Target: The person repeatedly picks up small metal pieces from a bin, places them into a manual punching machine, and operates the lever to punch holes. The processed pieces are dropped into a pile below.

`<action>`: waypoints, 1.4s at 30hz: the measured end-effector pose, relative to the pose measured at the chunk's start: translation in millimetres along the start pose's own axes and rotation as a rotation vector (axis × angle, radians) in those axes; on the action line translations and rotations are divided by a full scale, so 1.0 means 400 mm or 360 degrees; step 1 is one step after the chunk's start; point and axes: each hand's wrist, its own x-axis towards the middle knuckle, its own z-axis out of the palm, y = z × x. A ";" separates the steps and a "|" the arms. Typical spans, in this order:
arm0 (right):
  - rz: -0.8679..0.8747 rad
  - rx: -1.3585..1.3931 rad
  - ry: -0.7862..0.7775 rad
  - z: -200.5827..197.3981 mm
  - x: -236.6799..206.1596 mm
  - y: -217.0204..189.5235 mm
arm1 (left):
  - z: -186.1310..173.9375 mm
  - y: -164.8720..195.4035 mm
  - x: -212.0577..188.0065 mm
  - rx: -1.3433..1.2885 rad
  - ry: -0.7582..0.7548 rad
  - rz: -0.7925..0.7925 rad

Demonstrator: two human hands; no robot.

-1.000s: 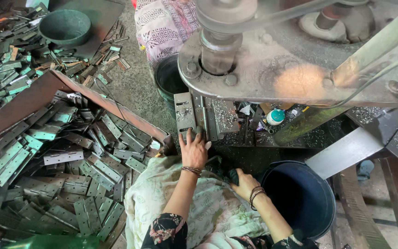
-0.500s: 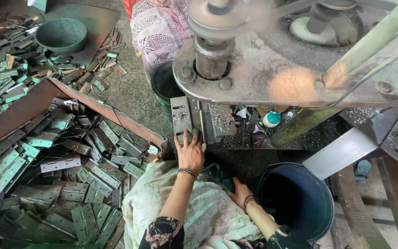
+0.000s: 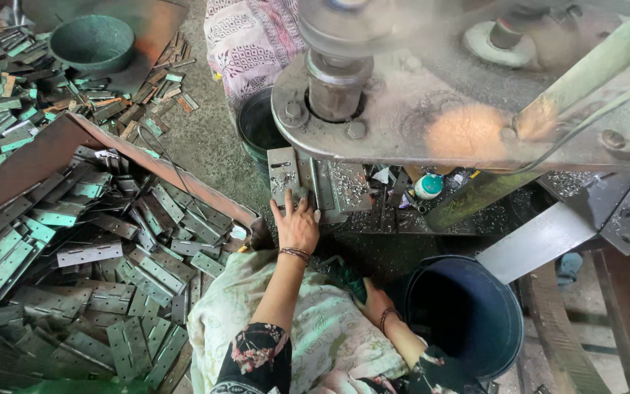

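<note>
Head view, looking down at a metal press. The left hand (image 3: 297,225) lies flat, fingers spread, its fingertips pressing on a flat rectangular hinge plate (image 3: 284,174) of dull grey steel that rests on the press bed (image 3: 344,191); this grip is open and wraps nothing, merely touching the plate's near edge. A beaded bracelet (image 3: 294,254) rings that wrist. The right hand (image 3: 373,303) sits lower and to the right of the left grip, curled loosely over a dark green cloth (image 3: 344,276); how far this grip closes, and whether it holds the cloth, cannot be told.

Just right of the right grip stands a round dark blue bucket (image 3: 468,321) with a smooth plastic wall. Left of both grips, a rusty slanted tray (image 3: 30,164) holds a heap of flat punched hinge plates (image 3: 103,248), grey with a greenish sheen, lying at all angles. Above the left grip hangs the heavy round machine plate (image 3: 402,124), rough cast metal with bolts and a cylindrical shaft (image 3: 335,84). Fine metal shavings (image 3: 351,182) glitter on the bed. A pale floral cloth (image 3: 315,328) covers the lap below both grips. A round green bowl (image 3: 92,44) sits far up-left.
</note>
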 end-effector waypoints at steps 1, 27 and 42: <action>0.0014 -0.0014 -0.0009 -0.006 0.004 0.006 | -0.001 -0.001 0.005 0.0005 0.0026 -0.0004; -0.0076 -0.0001 -0.0044 -0.034 0.005 0.020 | -0.060 -0.027 0.197 0.0166 0.0076 -0.0024; 0.0016 0.0002 -0.0016 -0.040 -0.006 -0.003 | -0.069 -0.027 0.193 0.0139 0.0123 -0.0003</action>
